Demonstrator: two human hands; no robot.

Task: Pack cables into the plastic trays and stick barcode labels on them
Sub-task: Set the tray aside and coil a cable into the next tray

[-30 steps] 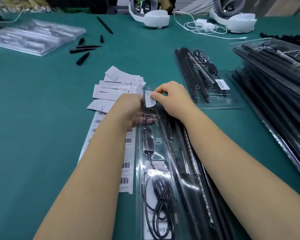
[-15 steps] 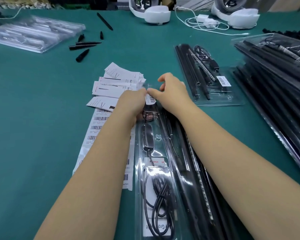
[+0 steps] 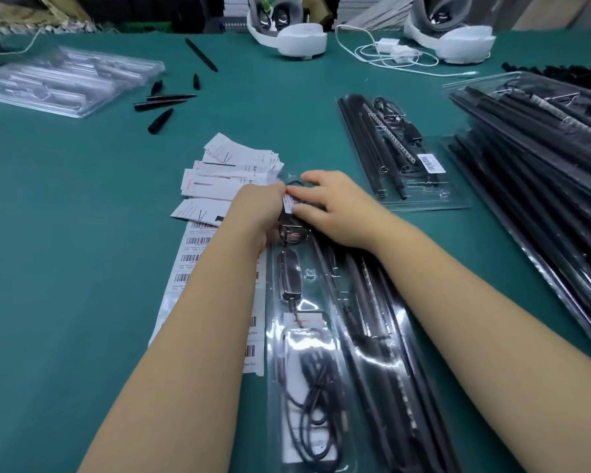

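A clear plastic tray (image 3: 325, 302) lies in front of me, packed with black rods and a coiled black cable (image 3: 316, 380). At its far end a small white barcode label (image 3: 288, 203) lies on the tray. My left hand (image 3: 260, 209) sits at the label's left edge, its fingertips hidden. My right hand (image 3: 331, 206) lies over the tray's far end with fingers stretched flat, pressing beside and on the label.
A barcode label sheet (image 3: 191, 268) and white paper slips (image 3: 232, 172) lie left of the tray. A labelled packed tray (image 3: 406, 151) and a stack of packed trays (image 3: 543, 186) are to the right. Empty clear trays (image 3: 65, 80) and black tips (image 3: 164, 100) sit far left.
The label, held up between both hands a second ago, has come down onto the tray's far end. My right hand has flattened over it.
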